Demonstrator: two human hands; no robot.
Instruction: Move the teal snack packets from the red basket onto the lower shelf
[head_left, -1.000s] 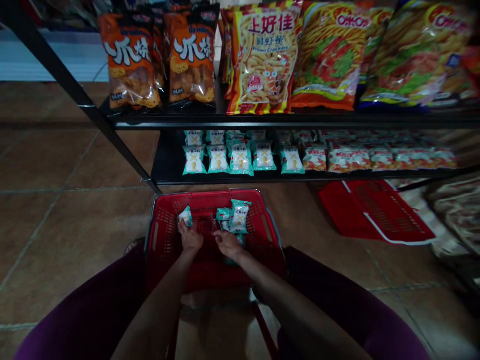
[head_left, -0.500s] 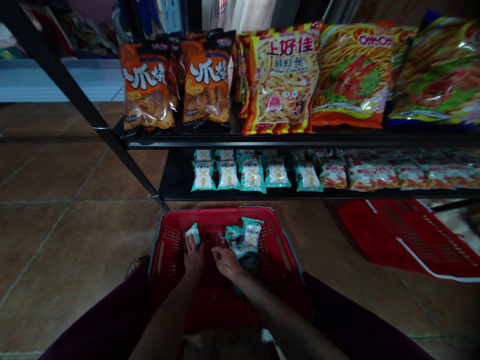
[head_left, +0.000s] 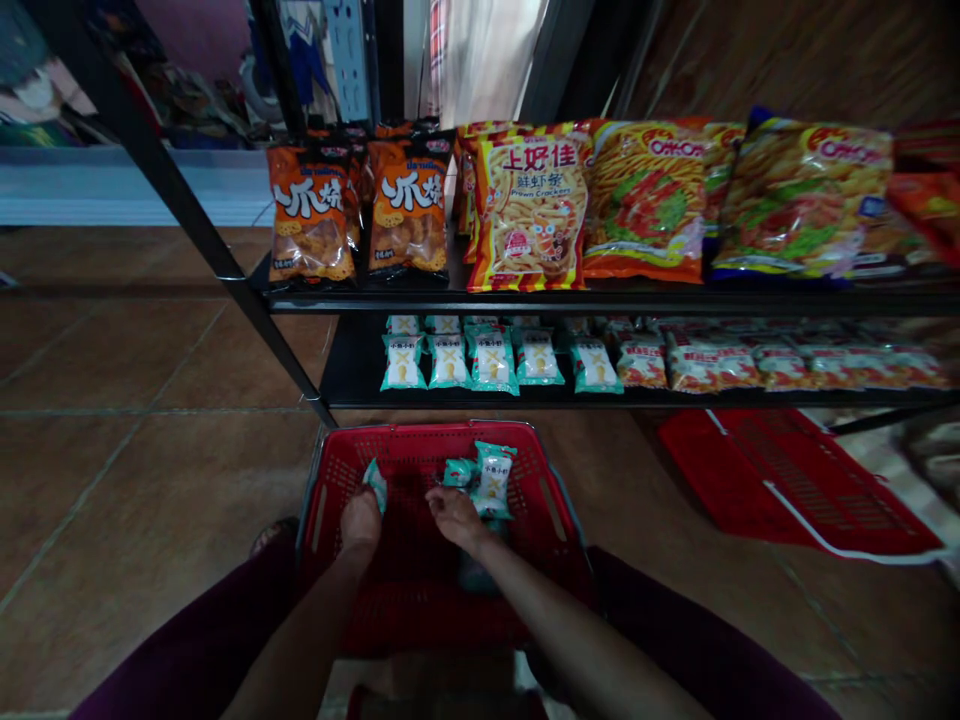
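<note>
A red shopping basket (head_left: 420, 435) stands on the floor between my legs. In its left part, my left hand (head_left: 361, 518) is closed on a small teal and white snack bag (head_left: 376, 482), whose top sticks out past the fingers. My right hand (head_left: 456, 516) hovers over the basket's middle with fingers curled in, and no bag shows in them. Just beyond and right of it lie several similar bags, with an upright snack packet (head_left: 496, 480) on top. Part of this pile is hidden behind my right hand and forearm.
Ahead is a black shelf rack (head_left: 525, 302). Its lower board carries rows of small teal packets (head_left: 448, 362) and red-white packets (head_left: 694, 362). Larger bags, including prawn crackers (head_left: 529, 215), stand above. A second red basket (head_left: 795, 480) lies on the floor at right.
My left hand has gone from flat fingers on the small bag to a closed grip, and moved slightly left. The right hand has barely moved. The camera view has shifted.
</note>
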